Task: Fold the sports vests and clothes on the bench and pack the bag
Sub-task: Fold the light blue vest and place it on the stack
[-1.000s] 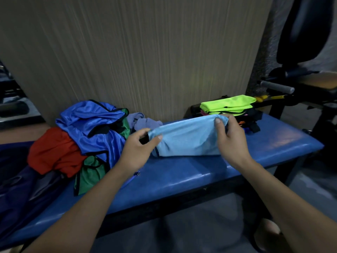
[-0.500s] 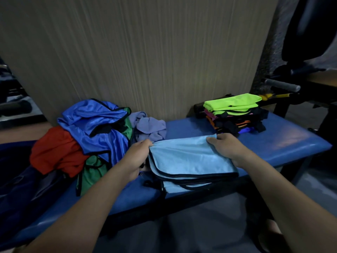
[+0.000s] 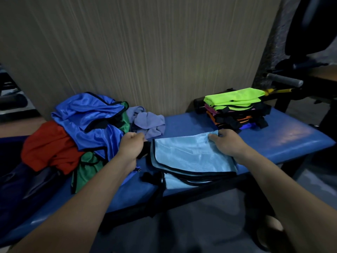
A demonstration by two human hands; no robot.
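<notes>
— Centre of the blue bench?
— Light-blue vest with black trim, folded flat, near edge overhanging the front of the bench slightly.

— Right hand?
— On the vest's far right corner, fingers curled over the edge, pinching the fabric there.

— Left hand?
— At the vest's left edge, fingers curled around a dark strap or trim piece. Hard to tell exactly what sits in that grip; partly hidden by the hand itself.

— To the left of it?
— Unfolded heap: shiny blue vest on top, red garment under it at the far left, green vest hanging toward the bench front, lilac cloth crumpled against the wall panel.

— To the right?
— Folded stack at the back of the bench, neon-green vest on top, black, pink and orange layers beneath. Apart from the light-blue vest, just beyond the right hand.

— Anything else?
— Dark blue bag, at the bench's far left end, beside the heap. Black gym equipment with a grey padded bar behind the stack, at the right edge.
</notes>
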